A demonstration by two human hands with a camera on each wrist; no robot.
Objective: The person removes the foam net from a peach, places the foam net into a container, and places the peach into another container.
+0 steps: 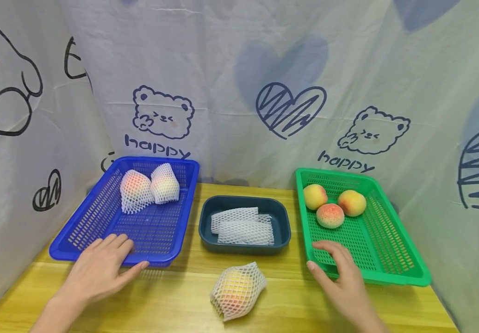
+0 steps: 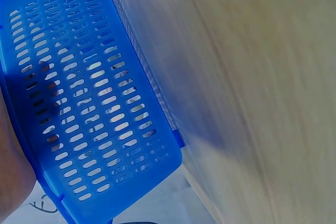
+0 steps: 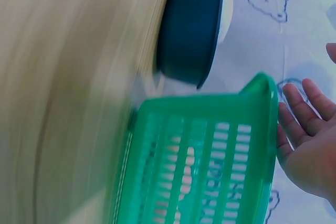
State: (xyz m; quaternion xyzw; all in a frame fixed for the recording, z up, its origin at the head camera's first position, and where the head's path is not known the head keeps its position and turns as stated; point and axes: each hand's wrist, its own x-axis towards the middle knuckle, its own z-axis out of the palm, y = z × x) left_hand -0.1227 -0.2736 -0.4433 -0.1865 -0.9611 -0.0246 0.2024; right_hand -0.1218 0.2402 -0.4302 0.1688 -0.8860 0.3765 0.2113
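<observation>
My left hand [image 1: 99,266] lies over the near rim of the blue basket [image 1: 145,233], thumb stretched out to the right and nothing held. Inside that basket sit two peaches [image 1: 136,189] in white foam nets. On the right, my right hand [image 1: 341,282] hovers at the near left corner of the green basket [image 1: 389,249], its thumb and fingers apart around nothing. Three bare peaches [image 1: 330,216] rest at the back of the green basket. Between the hands, a netted peach [image 1: 238,292] lies on the table. The right wrist view shows relaxed fingers [image 3: 302,111] beside the green rim.
A dark teal tray [image 1: 245,249] stands between the two baskets with several flattened white foam nets [image 1: 245,231] in it. Behind everything hangs a printed cloth [image 1: 231,152], which also closes off both sides of the wooden table [image 1: 181,296].
</observation>
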